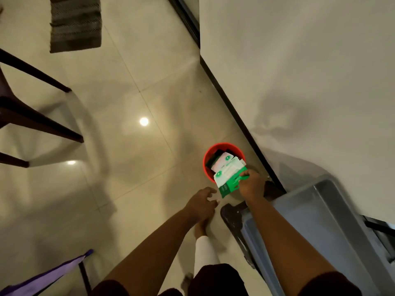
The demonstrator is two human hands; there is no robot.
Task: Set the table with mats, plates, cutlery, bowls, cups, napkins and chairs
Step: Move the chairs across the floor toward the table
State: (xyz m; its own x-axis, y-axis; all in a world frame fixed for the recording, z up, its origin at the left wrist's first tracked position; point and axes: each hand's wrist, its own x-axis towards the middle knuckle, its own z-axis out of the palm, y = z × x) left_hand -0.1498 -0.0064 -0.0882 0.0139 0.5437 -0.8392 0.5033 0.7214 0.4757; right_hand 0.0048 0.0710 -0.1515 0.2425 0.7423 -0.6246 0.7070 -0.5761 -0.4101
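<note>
Glossy beige floor tiles (128,146) run up to a white wall, with a red bin (208,155) against the skirting at about two o'clock. Directly over its near rim, the right hand (251,183) pinches a green-and-white napkin packet (228,178), long axis pointing toward eleven o'clock. Nearby at eight o'clock of the packet, the left hand (201,202) hovers with loose fingers, holding nothing.

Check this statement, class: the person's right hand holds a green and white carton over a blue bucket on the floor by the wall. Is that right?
Not quite. The bucket is red, not blue, as the head view shows. The rest stands: the right hand holds the green and white carton over it, on the floor by the wall.
</note>
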